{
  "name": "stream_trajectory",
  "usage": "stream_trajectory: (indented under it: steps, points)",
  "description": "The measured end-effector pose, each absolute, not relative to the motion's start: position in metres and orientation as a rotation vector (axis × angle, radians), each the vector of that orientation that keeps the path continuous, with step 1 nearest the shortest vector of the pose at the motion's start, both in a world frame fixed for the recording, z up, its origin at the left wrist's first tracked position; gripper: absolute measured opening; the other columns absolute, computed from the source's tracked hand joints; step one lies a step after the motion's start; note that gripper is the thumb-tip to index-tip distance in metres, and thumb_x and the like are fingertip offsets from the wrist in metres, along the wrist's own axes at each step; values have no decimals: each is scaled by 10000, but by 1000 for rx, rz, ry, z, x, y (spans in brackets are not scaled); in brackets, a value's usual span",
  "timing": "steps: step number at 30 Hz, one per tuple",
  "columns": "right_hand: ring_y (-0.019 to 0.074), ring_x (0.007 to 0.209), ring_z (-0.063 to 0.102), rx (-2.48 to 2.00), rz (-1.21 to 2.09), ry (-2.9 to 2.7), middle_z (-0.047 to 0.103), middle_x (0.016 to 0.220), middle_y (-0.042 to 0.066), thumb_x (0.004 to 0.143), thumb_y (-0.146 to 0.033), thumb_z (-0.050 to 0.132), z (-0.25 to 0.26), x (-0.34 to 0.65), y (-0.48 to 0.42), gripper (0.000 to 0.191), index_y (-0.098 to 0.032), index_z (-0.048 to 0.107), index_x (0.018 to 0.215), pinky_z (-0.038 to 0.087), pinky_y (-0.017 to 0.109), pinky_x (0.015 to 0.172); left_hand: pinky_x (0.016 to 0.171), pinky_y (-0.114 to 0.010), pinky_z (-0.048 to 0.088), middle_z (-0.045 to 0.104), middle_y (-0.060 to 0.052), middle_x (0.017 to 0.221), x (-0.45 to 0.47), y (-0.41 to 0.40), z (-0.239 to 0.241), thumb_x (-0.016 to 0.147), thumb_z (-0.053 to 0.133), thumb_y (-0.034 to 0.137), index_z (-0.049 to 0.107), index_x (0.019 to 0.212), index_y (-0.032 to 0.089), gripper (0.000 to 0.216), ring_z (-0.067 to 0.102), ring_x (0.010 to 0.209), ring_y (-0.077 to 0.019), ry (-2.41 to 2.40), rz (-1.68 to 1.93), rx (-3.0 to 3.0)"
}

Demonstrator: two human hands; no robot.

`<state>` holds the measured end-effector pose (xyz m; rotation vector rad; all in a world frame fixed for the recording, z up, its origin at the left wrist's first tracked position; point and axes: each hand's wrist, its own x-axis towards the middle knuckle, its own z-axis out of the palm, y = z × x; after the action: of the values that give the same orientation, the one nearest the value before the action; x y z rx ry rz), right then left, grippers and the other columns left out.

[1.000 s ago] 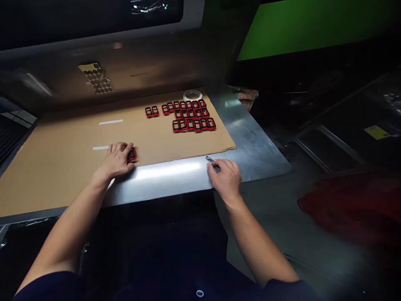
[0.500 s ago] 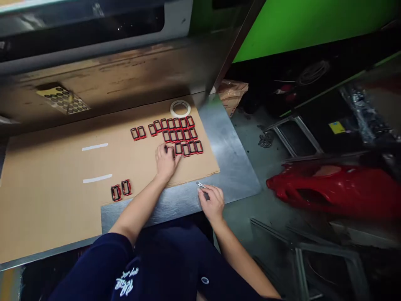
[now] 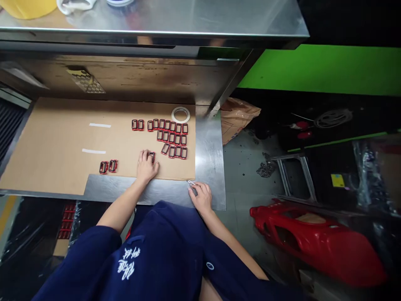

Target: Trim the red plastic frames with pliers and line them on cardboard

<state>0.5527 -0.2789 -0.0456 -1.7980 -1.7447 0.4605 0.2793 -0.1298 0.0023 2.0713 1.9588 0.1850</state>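
Note:
My left hand rests on the cardboard sheet, its fingers on a red-and-black rectangular frame. Just right of it stands a block of several matching frames in rows, and a pair of frames lies to its left. My right hand is on the bare steel sheet near the cardboard's front edge. It pinches a small metal tool, perhaps tweezers; its fingers hide most of it.
A roll of masking tape lies behind the frames. A brown paper bag sits beyond the steel's right edge. On the floor to the right lies a red moulded shell. A steel shelf overhangs the cardboard.
My left hand has slid left from the block's lower corner, with a frame under its fingers. The view has swung upward, bringing the shelf into sight. My right hand still pinches the tool.

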Motion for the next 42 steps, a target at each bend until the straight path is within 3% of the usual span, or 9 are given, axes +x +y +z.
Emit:
stream_trajectory:
  steps: [6, 11, 14, 16, 20, 25, 29, 34, 42]
  points:
    - [243, 1054, 577, -1736, 604, -1764, 697, 1061, 88, 972, -359, 612, -52, 567, -274, 231, -191, 755, 905, 452, 374, 978, 1257, -538, 180, 229, -212, 1673, 263, -125, 9, 846, 627, 429, 521, 1393, 74, 660, 121, 1569, -403, 1819, 209, 2090]
    - [256, 1042, 577, -1740, 733, -1686, 702, 1032, 101, 931, -426, 619, -48, 571, -268, 280, -195, 761, 861, 452, 394, 974, 1228, -540, 160, 529, -184, 1498, 244, -100, 13, 775, 756, 467, 641, 1305, 171, 618, 361, 1444, -389, 1516, 281, 1929]
    - [268, 1027, 589, -1755, 831, -1593, 704, 1018, 117, 896, -514, 631, -35, 568, -260, 360, -185, 755, 817, 458, 426, 975, 1201, -555, 194, 591, -216, 1382, 248, -94, 16, 726, 801, 520, 683, 1217, 152, 625, 399, 1383, -402, 1567, 417, 1784]
    - [258, 931, 617, -1763, 917, -1498, 702, 939, 124, 885, -604, 614, -20, 565, -252, 467, -166, 737, 780, 501, 422, 898, 1147, -551, 299, 601, -224, 1329, 258, -96, 24, 787, 718, 607, 669, 1215, 139, 636, 448, 1332, -389, 1602, 530, 1650]
    - [189, 657, 619, -1708, 1164, -1305, 656, 721, 71, 929, -711, 510, 38, 553, -239, 619, -138, 719, 824, 539, 320, 627, 843, -451, 537, 664, -190, 1148, 283, -122, 57, 977, 234, 667, 608, 1244, 136, 703, 654, 1023, -291, 1438, 762, 1169]
    - [152, 754, 649, -1509, 1309, -1331, 687, 853, 46, 888, -493, 729, 147, 522, -230, 320, -176, 748, 849, 536, 253, 668, 630, -391, 552, 725, -147, 952, 301, -172, 116, 924, 416, 582, 668, 1080, 142, 531, 713, 802, -288, 751, 919, 63]
    - [115, 787, 644, -1399, 1065, -1633, 688, 909, 15, 882, -217, 754, 208, 488, -222, 27, -191, 750, 891, 531, 240, 732, 727, -433, 603, 760, -141, 932, 301, -187, 149, 959, 434, 530, 669, 1092, 129, 483, 757, 822, -293, 836, 962, 112]
    - [151, 864, 658, -1446, 908, -1880, 690, 939, 24, 910, -216, 741, 228, 465, -222, 64, -187, 767, 961, 536, 294, 785, 842, -448, 619, 774, -116, 901, 294, -186, 168, 1013, 354, 620, 640, 1029, 145, 555, 780, 858, -270, 1018, 952, 23]
    - [135, 822, 638, -1531, 1028, -1775, 672, 902, 6, 878, -169, 728, 233, 450, -217, 59, -203, 765, 909, 520, 283, 746, 874, -476, 618, 773, -120, 929, 284, -181, 178, 1024, 274, 644, 666, 988, 141, 638, 780, 901, -282, 990, 955, -18]
